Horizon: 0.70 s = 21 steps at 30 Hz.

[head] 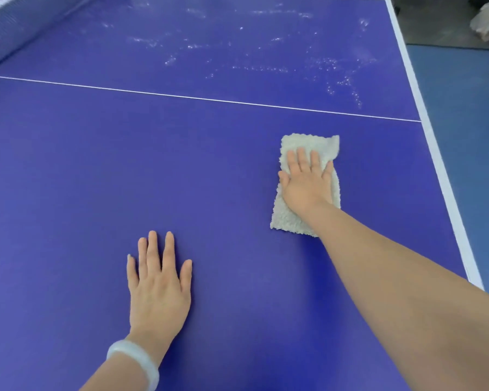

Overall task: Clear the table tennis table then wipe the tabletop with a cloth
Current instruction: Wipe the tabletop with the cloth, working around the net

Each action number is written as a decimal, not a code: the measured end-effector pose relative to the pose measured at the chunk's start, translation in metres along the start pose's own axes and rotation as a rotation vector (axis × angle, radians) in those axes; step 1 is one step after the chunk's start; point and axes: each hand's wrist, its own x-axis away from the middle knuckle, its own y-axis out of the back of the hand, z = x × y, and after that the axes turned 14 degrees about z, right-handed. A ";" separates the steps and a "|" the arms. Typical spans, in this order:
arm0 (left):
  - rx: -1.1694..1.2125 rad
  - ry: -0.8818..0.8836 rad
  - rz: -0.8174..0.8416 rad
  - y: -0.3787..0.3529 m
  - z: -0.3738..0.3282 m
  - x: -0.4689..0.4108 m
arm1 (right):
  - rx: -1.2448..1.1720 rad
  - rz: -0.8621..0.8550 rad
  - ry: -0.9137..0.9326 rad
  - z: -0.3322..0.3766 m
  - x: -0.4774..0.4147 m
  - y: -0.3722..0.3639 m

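Two flat hands press the blue tabletop: the left hand at 6 o'clock, fingers straight and holding nothing. Toward 3 o'clock, the right hand lies fingers-straight on the pale folded cloth, near the white edge line.

The tabletop is seen as a smooth, hard board with a matt, faintly sheened finish, marked by chalky whitish smears toward its far edge. The cloth is shown as pale, nubby, fluffy fabric, the net at the far left corner as fine woven mesh, and the bangle as smooth, glossy and milky.
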 end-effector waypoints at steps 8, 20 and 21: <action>0.001 0.012 0.019 -0.001 0.011 0.007 | 0.322 0.023 0.647 0.035 0.050 -0.035; 0.018 -0.015 0.014 -0.001 0.017 0.003 | 0.304 0.058 0.585 0.075 0.153 -0.078; 0.034 -0.023 0.009 -0.001 0.018 0.002 | 0.302 0.074 0.607 0.058 0.167 -0.079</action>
